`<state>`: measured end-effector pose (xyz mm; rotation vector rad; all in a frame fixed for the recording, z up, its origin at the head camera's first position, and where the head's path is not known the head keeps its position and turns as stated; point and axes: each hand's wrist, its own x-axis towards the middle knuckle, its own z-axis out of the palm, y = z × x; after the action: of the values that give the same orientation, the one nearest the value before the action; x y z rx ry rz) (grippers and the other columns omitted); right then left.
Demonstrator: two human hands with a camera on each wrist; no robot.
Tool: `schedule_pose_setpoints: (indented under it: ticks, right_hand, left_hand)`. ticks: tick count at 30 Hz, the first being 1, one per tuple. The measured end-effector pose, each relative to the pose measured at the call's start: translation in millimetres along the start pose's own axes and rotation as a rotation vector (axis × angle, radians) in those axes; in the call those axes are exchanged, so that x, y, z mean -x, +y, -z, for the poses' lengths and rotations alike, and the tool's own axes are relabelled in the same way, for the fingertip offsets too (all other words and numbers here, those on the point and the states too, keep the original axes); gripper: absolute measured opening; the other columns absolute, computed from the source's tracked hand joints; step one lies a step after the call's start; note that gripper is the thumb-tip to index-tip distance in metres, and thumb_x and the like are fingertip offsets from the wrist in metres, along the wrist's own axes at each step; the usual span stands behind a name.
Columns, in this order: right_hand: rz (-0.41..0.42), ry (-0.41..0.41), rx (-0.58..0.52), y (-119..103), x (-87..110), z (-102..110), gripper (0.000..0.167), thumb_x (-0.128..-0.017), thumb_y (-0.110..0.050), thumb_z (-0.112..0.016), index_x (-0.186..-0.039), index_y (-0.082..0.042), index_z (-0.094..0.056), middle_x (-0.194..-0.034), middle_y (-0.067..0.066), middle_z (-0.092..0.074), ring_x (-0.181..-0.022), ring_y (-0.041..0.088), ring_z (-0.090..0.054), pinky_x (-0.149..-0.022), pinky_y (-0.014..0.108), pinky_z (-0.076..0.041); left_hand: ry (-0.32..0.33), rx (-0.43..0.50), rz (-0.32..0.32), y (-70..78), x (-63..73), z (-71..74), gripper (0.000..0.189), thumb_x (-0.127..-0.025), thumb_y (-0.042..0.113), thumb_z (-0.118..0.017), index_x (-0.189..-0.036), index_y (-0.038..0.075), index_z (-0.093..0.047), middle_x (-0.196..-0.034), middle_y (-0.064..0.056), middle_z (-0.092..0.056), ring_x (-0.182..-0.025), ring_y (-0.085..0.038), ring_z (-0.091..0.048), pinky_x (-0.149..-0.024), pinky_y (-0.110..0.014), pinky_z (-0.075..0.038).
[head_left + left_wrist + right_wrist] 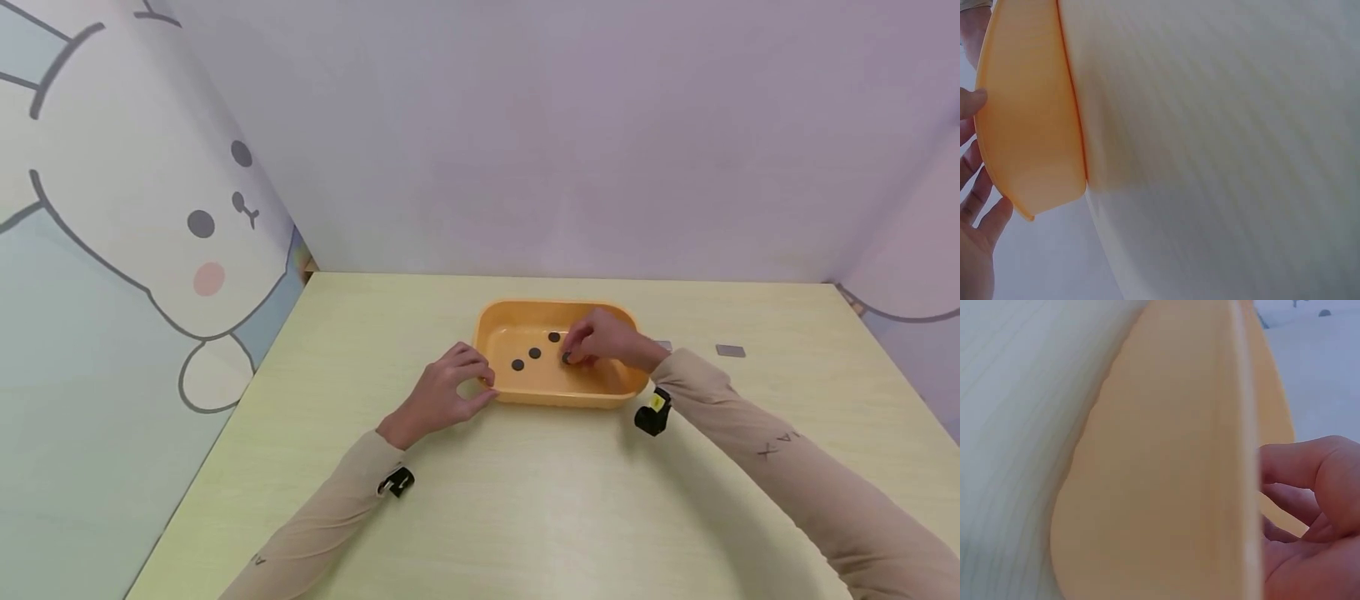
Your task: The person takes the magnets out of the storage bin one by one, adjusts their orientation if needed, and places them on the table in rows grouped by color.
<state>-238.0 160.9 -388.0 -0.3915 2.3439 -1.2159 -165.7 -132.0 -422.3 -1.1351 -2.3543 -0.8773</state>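
Note:
A shallow orange plastic tray [555, 398] with rounded corners stands on the table. Its left front corner is held by my left hand [448, 392], thumb at the front rim and fingers over the left edge. The left wrist view shows those fingers on the rim of the tray [1032, 106]. My right hand [606, 340] reaches inside and pinches a small dark disc [567, 358] close over the tray floor. Three more dark discs lie in a slanting row left of it, the middle one [535, 353] among them. In the right wrist view, the tray wall hides the right fingertips.
A small grey rectangular piece [731, 351] lies on the pale wooden table [480, 517] right of the tray. Another grey piece [664, 344] shows partly behind the right wrist. A plain wall [555, 167] rises behind the table, and a cartoon-patterned panel [135, 208] stands at left.

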Motion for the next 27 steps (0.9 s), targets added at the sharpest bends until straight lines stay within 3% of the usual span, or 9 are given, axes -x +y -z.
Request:
schedule_pose_setpoints:
  ticks: [4, 13, 27]
  right_hand:
    - [-0.031, -0.033, -0.124, -0.3, 5.3, 5.8, 0.021, -0.083, -0.001, -0.068, -0.101, 0.009, -0.068, -0.096, 0.015, -0.069, -0.075, 0.024, -0.066, -0.069, 0.035, -0.055]
    - [-0.075, -0.063, -0.307, 1.0, 16.8, 12.6, 0.030, -0.084, 0.003, -0.066, -0.110, 0.016, -0.060, -0.101, 0.015, -0.067, -0.087, 0.028, -0.065, -0.078, 0.038, -0.054]
    - [-0.039, -0.090, -0.326, 9.3, 36.9, 24.3, 0.028, -0.085, 0.000, -0.066, -0.110, 0.012, -0.062, -0.105, 0.016, -0.065, -0.094, 0.030, -0.065, -0.089, 0.049, -0.047]
  left_hand:
    - [0.001, -0.002, 0.000, 1.0, -1.8, 0.1, 0.013, -0.079, 0.021, -0.077, -0.080, 0.013, -0.067, -0.090, 0.003, -0.063, -0.093, -0.013, -0.052, -0.079, -0.028, -0.048]
    - [0.011, -0.003, -0.014, 0.1, -0.6, -2.5, 0.013, -0.078, 0.021, -0.077, -0.080, 0.014, -0.066, -0.090, 0.003, -0.063, -0.092, -0.013, -0.053, -0.078, -0.028, -0.049]
    - [0.015, -0.010, -0.012, 1.9, 0.7, -1.9, 0.013, -0.078, 0.020, -0.078, -0.080, 0.014, -0.066, -0.090, 0.003, -0.064, -0.093, -0.013, -0.053, -0.078, -0.028, -0.049]
